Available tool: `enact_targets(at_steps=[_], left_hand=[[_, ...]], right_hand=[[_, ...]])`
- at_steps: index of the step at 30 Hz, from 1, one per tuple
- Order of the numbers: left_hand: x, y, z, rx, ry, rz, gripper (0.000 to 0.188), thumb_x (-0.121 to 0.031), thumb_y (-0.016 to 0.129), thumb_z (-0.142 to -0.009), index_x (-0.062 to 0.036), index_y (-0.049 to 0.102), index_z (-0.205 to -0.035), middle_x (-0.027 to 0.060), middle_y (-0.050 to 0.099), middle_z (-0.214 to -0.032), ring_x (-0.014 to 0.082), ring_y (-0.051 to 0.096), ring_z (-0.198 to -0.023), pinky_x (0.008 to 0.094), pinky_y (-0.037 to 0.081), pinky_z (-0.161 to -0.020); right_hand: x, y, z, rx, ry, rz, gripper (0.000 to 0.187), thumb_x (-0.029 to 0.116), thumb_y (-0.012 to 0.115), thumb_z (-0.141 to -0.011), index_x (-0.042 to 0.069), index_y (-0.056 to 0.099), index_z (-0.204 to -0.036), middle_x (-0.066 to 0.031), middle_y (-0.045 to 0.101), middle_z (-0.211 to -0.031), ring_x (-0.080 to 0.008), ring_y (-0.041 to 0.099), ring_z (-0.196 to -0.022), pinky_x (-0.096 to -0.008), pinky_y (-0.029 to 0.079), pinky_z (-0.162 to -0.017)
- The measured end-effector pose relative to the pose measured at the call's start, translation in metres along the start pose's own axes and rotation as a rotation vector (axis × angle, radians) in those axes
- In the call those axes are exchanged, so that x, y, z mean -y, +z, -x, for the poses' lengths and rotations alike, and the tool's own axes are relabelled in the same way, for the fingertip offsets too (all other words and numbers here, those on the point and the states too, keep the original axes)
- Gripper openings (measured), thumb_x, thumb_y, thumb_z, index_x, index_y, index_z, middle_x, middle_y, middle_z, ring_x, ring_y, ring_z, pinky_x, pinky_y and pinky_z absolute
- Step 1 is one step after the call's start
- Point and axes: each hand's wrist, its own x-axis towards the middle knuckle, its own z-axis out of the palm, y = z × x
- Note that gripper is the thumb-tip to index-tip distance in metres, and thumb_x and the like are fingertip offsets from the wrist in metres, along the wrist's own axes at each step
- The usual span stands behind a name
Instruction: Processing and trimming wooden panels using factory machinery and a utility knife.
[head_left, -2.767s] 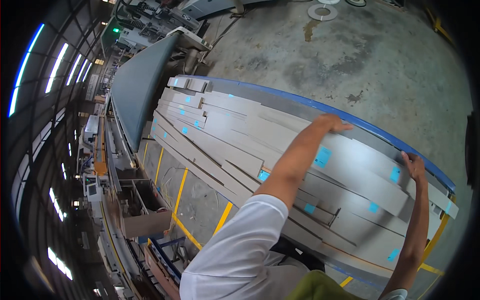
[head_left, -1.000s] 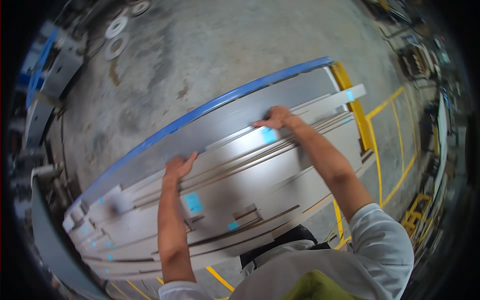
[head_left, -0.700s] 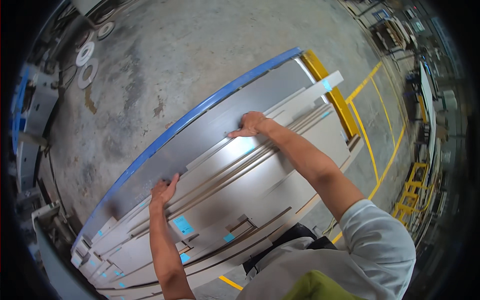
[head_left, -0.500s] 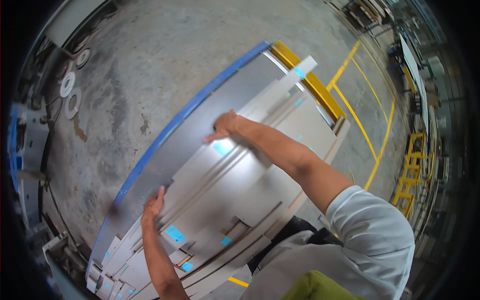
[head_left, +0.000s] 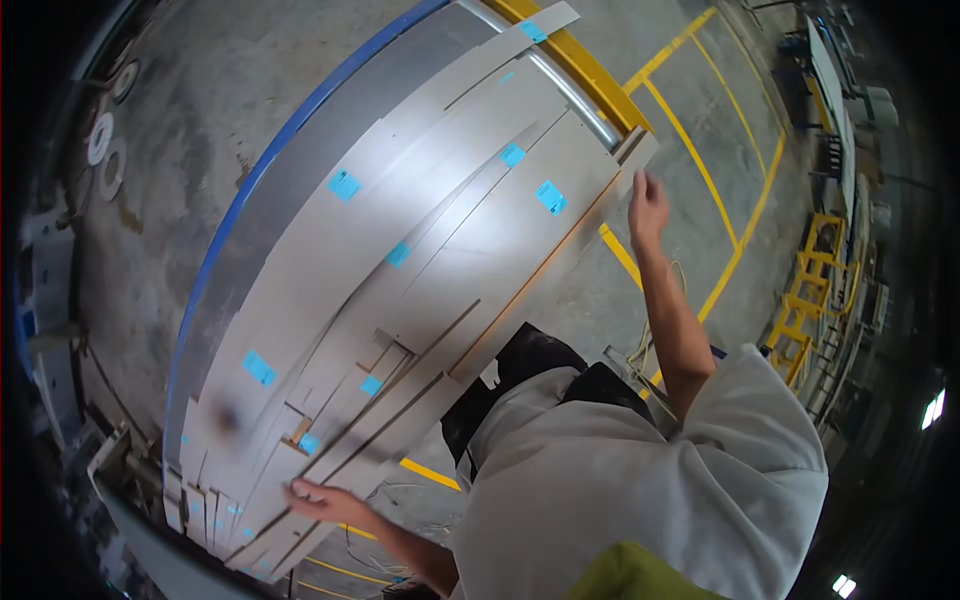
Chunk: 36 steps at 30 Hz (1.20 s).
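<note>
L hand [head_left: 325,502] is at the table's near long side, well away from the yellow end beam [head_left: 572,50]; its fingertips overlap the near-edge board [head_left: 425,412], prob. resting on it. Thumb & fingers look extended; can't tell if any are clamped on the edge. R hand [head_left: 649,210] is just off the table's near corner, by the beam end, w/ fingertips right below the pale strip end [head_left: 640,150]. Its fingers look loosely bent, a bit apart from the thumb, w/ nothing seen btwn them; contact w/ the strip unclear.

Boards & long panels lie lengthwise on the table [head_left: 300,140], w/ blue labels [head_left: 551,197] on several. A wide panel [head_left: 300,265] lies toward the table's far side, next to the blue rail [head_left: 245,200]. Steel roller [head_left: 575,95] shows at the beam end; yellow floor lines [head_left: 690,150] are beyond it.

Step in hand, my read: hands spread along the near side, at board edges, no firm hold evident. Next move calls for a sure two-handed edge grip, L & R kept level.
</note>
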Motion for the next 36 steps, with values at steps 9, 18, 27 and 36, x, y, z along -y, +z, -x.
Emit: enact_targets(at_steps=[9,18,27,36], left_hand=[[0.03,-0.005,0.17,0.614,-0.318,0.26,0.039,-0.026,0.062,-0.102,0.0095,0.064,-0.119,0.0264,0.066,-0.115,0.0355,0.064,-0.106,0.0402,0.048,-0.097],[-0.066,0.089,0.172,0.748,0.75,-0.184,0.095,-0.036,0.088,-0.07,-0.0001,0.043,-0.145,0.021,0.046,-0.147,0.0427,0.043,-0.135,0.0512,0.033,-0.114],[-0.08,0.104,0.166,0.87,0.541,-0.357,0.054,-0.04,0.081,-0.078,-0.0077,0.061,-0.117,0.0119,0.057,-0.119,0.0332,0.052,-0.121,0.0467,0.039,-0.109],[-0.101,0.086,0.179,0.668,0.52,-0.247,0.051,-0.039,0.076,-0.083,-0.0048,0.062,-0.118,0.0144,0.059,-0.117,0.0336,0.055,-0.116,0.046,0.04,-0.108]], right_hand=[[-0.074,-0.018,0.056,0.137,-0.362,0.287,0.076,0.05,0.076,-0.085,-0.01,0.059,-0.129,-0.0311,0.064,-0.123,-0.041,0.06,-0.122,-0.0436,0.048,-0.101],[-0.021,0.049,-0.093,0.664,-0.358,0.74,0.095,0.081,0.07,-0.07,-0.007,0.07,-0.107,-0.0283,0.071,-0.106,-0.0402,0.069,-0.104,-0.0476,0.055,-0.088],[-0.041,0.074,-0.169,0.879,-0.208,0.523,0.103,0.073,0.077,-0.071,-0.015,0.063,-0.122,-0.0272,0.067,-0.118,-0.031,0.065,-0.114,-0.0369,0.048,-0.099],[-0.065,0.0,-0.284,0.714,-0.054,0.417,0.097,0.075,0.06,-0.086,-0.014,0.062,-0.126,-0.0246,0.068,-0.12,-0.0309,0.064,-0.113,-0.0387,0.048,-0.099]])
